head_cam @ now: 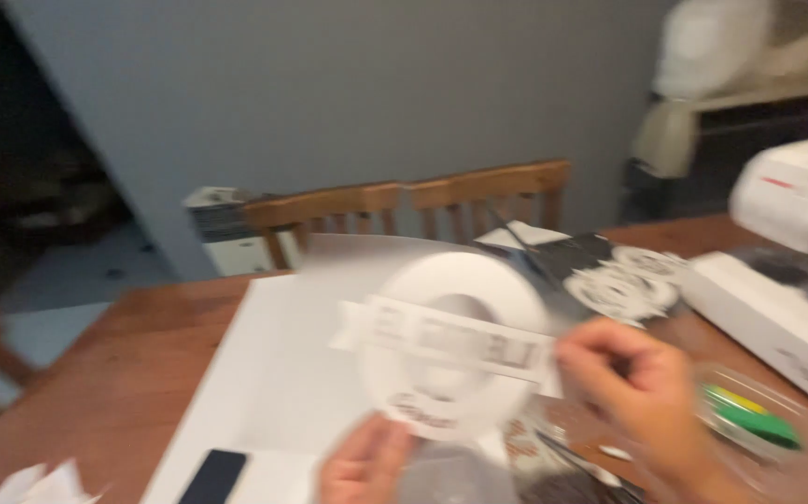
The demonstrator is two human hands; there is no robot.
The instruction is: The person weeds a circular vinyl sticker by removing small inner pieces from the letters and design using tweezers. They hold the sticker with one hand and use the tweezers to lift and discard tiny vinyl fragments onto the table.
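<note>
White paper cutout (455, 341), a round disc with a banner strip across it, hangs above the white sheet (273, 373) on the wooden table (105, 373), my left hand (365, 462) pinching its near edge, my right hand (642, 387) gripping the banner's right end.

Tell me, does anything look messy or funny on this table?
A bit. Crumpled white paper scraps lie at the table's near left corner. The round white paper cutout that both hands hold, left hand and right hand, has a banner strip sitting slightly slanted across it. The picture is blurry, so no finer detail shows.
</note>
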